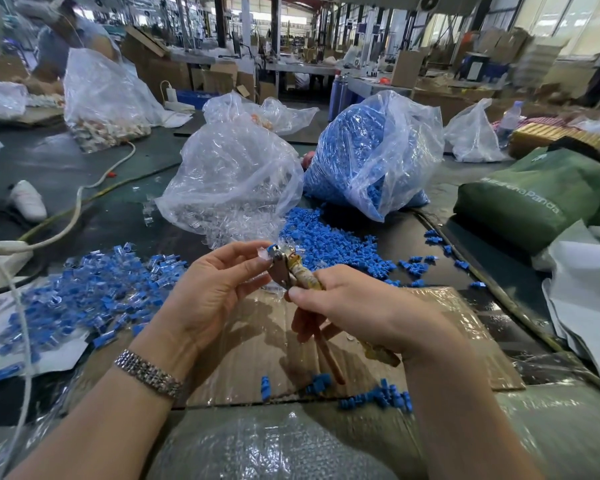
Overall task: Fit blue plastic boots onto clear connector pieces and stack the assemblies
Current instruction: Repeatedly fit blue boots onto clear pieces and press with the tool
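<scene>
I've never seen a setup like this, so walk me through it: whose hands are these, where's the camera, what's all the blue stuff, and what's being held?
No machine here: one picture, from a camera worn on a person's head, looking down at their own hands. The left hand pinches a small clear connector with a blue boot. The right hand grips a plier-like tool whose tip meets that piece. On the table lie loose blue boots, a bag of blue boots, a bag of clear pieces, and at left a pile of finished assemblies. Cardboard lies under the hands.
</scene>
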Demonstrator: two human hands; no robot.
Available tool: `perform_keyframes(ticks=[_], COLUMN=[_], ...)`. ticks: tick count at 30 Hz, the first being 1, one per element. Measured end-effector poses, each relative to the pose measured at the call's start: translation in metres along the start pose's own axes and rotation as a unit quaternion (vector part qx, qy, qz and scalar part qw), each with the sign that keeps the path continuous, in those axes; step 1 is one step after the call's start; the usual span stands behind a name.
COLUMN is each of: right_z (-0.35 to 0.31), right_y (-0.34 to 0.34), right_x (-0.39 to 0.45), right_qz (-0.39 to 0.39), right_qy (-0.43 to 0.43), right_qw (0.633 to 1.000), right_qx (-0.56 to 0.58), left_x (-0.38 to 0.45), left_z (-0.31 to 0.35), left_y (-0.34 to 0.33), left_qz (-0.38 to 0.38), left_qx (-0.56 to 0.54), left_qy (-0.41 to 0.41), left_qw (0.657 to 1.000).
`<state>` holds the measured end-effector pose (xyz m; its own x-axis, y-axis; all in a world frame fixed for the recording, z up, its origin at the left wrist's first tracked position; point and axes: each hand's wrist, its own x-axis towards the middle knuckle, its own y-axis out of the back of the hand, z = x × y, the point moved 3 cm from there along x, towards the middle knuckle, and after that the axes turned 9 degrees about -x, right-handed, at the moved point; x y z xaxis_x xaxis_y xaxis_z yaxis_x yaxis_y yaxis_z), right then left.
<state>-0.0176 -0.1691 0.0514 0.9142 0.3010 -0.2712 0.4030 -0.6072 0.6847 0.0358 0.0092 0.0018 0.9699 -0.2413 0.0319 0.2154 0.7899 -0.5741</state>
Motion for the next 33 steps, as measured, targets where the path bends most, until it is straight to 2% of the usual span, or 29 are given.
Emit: perform_keyframes(ticks=[14,19,22,24,27,29,30,31,33], right_z=[0.005,0.004,0.007,0.015,0.035,0.049,0.056,0.062,0.071], right_y=[-0.006,-0.005,0.007,0.020,0.037,0.040,0.038,0.035,0.030], right_x=[0.007,0.008,0.002,-0.003,-0.002,0.000,0.001,0.003,0.006], right_qz=[0.047,0.028,0.040,0.100,0.185,0.201,0.199,0.193,0.178], right_qy=[0.008,0.011,0.005,-0.017,-0.094,-0.152,-0.177,-0.201,-0.242], right_qw=[0.999,0.999,0.999,0.994,0.968,0.946,0.938,0.931,0.918], right_qx=[0.010,0.035,0.012,-0.028,-0.144,-0.205,-0.223,-0.236,-0.258], left_x=[-0.002,-0.001,-0.002,-0.001,-0.005,-0.009,-0.011,-0.012,-0.011], left_z=[0.003,0.006,0.012,0.019,0.028,0.030,0.029,0.027,0.020], left_y=[0.000,0.002,0.013,0.024,0.033,0.030,0.027,0.023,0.013], left_qz=[0.013,0.000,0.033,0.116,0.255,0.288,0.285,0.270,0.199], left_qx=[0.095,0.125,0.144,0.260,0.504,0.615,0.648,0.665,0.665], left_qy=[-0.051,-0.089,-0.117,-0.168,-0.203,-0.194,-0.190,-0.190,-0.203], left_qw=[0.994,0.988,0.982,0.944,0.799,0.707,0.680,0.670,0.690])
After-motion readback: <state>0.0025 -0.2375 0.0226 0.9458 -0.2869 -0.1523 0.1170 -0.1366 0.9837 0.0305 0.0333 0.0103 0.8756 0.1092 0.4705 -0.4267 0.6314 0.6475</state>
